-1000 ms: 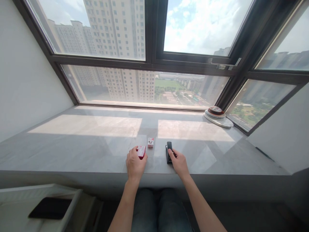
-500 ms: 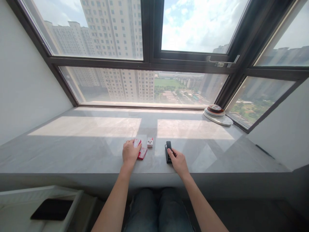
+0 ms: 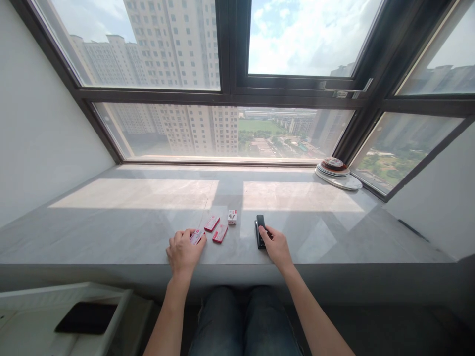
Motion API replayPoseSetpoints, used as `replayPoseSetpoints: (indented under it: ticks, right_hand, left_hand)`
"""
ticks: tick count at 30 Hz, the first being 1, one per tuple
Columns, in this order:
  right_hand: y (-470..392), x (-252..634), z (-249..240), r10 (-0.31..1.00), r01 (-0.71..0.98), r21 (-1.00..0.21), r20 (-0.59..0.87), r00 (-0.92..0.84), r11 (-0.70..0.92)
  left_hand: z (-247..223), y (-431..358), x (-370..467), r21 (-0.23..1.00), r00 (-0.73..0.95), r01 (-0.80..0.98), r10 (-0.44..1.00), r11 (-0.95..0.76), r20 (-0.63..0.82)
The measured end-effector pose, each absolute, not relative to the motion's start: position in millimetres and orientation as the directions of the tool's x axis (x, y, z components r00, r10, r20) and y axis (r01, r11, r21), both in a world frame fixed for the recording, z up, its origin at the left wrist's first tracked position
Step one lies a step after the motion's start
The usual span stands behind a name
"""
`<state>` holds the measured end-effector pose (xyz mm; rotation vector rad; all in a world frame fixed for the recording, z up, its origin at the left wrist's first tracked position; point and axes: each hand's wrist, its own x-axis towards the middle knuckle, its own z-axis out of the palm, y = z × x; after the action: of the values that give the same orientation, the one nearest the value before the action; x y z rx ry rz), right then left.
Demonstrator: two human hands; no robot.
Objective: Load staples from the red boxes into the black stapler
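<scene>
My left hand (image 3: pixel 184 252) is closed around the sides of a small red-and-white box (image 3: pixel 197 236), thumb on the right and fingers beyond it. Just to its right, two similar flat boxes lie on the sill: one box (image 3: pixel 212 223) further back and another box (image 3: pixel 220 234) nearer me. Behind these sits a small white box (image 3: pixel 232 217) with a dark picture on its front. A black stapler (image 3: pixel 260 222) lies lengthwise, pointing away from me. My right hand (image 3: pixel 275 245) grips it from the right, thumb on top; its fingers are partly hidden.
The marble windowsill (image 3: pixel 122 237) runs across under dark-framed windows. A stack of plates (image 3: pixel 339 182) stands in its far right corner. Below the front edge at left is a white surface (image 3: pixel 29 316) with a black phone-like object (image 3: pixel 87 318) on it.
My left hand has moved left and toward me with one red-and-white box, uncovering another behind. The right hand stays on the stapler. The view has shifted slightly.
</scene>
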<state>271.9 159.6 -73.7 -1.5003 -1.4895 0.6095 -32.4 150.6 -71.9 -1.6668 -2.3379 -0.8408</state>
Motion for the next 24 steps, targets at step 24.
replayPoseSetpoints:
  ticks: [24]
  right_hand:
    - [183.6,292.0,-70.6,0.985,0.414,-0.906,0.141,0.096,0.089]
  left_hand:
    - [-66.3,170.9,57.5,0.462,0.157,0.826,0.918,-0.324,0.365]
